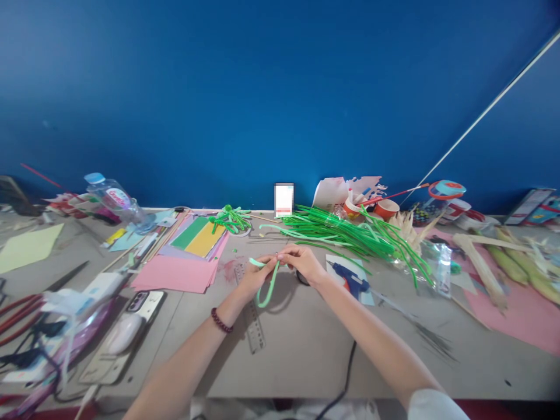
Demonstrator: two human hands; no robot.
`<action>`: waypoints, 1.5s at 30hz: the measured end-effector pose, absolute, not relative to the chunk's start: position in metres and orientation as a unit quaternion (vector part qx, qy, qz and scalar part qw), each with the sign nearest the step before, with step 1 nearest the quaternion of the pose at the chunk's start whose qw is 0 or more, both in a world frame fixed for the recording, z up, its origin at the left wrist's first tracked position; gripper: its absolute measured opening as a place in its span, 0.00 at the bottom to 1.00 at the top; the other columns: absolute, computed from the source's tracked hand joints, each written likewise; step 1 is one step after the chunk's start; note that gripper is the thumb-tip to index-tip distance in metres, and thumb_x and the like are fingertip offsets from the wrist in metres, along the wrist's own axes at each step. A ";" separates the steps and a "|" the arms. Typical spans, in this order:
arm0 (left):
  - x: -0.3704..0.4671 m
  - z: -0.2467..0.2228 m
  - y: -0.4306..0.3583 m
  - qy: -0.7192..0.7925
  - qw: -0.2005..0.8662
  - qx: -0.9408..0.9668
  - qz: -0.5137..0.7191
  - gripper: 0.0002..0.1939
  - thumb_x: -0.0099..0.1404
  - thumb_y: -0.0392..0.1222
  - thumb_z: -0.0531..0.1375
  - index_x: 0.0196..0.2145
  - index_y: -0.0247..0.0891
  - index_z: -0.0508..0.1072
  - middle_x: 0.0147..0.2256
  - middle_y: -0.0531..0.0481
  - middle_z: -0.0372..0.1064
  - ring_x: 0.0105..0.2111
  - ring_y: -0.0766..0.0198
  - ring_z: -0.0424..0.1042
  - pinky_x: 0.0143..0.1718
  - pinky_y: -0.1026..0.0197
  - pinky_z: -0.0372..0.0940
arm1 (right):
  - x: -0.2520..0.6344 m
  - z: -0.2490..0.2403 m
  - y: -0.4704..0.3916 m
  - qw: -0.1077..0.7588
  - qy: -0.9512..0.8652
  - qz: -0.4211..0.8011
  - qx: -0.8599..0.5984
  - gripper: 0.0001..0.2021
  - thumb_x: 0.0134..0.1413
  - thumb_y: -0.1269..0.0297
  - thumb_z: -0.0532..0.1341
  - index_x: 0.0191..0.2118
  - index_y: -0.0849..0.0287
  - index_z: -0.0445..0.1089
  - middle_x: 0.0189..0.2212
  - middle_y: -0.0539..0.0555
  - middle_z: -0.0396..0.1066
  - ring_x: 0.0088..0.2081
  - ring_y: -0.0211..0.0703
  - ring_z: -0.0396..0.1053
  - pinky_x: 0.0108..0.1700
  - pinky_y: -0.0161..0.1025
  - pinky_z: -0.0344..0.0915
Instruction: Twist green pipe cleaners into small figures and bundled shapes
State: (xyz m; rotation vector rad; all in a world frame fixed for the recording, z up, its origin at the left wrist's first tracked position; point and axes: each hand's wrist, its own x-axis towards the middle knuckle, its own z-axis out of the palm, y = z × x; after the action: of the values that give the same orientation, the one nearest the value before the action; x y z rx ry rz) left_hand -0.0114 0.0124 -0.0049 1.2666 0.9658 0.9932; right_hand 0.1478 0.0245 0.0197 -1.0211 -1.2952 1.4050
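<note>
Both hands meet above the middle of the table, fingers pinched on one light green pipe cleaner (pixel 272 286). My left hand (pixel 256 275) is closed on it, and one end sticks out past the fingers to the upper left. The pipe cleaner hangs in a loop below the fingertips. My right hand (pixel 301 262) pinches it where the two hands come together; the exact grip point is small and partly hidden. A clear ruler (pixel 254 329) lies on the table under the left wrist.
Bright green pipe cleaners (pixel 350 230) lie piled behind the right hand, near a blue glue gun (pixel 350 277). Pink paper (pixel 177 273), a phone (pixel 149 306) and a white mouse (pixel 125 333) lie left. A bottle (pixel 111 192) and scissors (pixel 26 312) are further left. Corn husks (pixel 510 262) lie right.
</note>
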 end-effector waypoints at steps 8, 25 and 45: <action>-0.004 -0.002 0.009 0.397 0.600 0.577 0.386 0.18 0.52 0.54 0.63 0.30 0.35 0.68 0.23 0.55 0.63 0.22 0.70 0.59 0.24 0.66 0.57 | 0.154 0.022 0.029 0.489 -0.524 0.557 -0.420 0.13 0.38 0.54 0.68 0.25 0.60 0.72 0.23 0.48 0.67 0.21 0.31 0.56 0.24 0.32 0.55; -0.015 -0.007 0.019 0.503 0.544 0.566 0.360 0.20 0.60 0.55 0.52 0.22 0.37 0.67 0.17 0.53 0.66 0.17 0.68 0.61 0.20 0.66 0.54 | 0.199 0.049 0.044 0.563 -0.435 0.579 -0.398 0.14 0.36 0.54 0.70 0.26 0.58 0.70 0.21 0.47 0.66 0.23 0.33 0.63 0.24 0.31 0.59; -0.015 -0.011 0.007 0.454 0.150 0.764 0.433 0.26 0.57 0.47 0.62 0.52 0.40 0.67 0.47 0.43 0.71 0.47 0.55 0.69 0.51 0.51 0.61 | 0.159 0.030 0.033 0.546 -0.508 0.499 -0.441 0.17 0.38 0.48 0.66 0.26 0.58 0.69 0.18 0.47 0.62 0.21 0.35 0.58 0.22 0.34 0.58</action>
State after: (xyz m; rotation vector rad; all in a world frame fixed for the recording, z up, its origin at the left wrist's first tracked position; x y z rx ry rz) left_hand -0.0146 0.0075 -0.0111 2.1962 1.3047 1.2440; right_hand 0.1594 0.0327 0.0297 -1.0448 -1.2035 1.1839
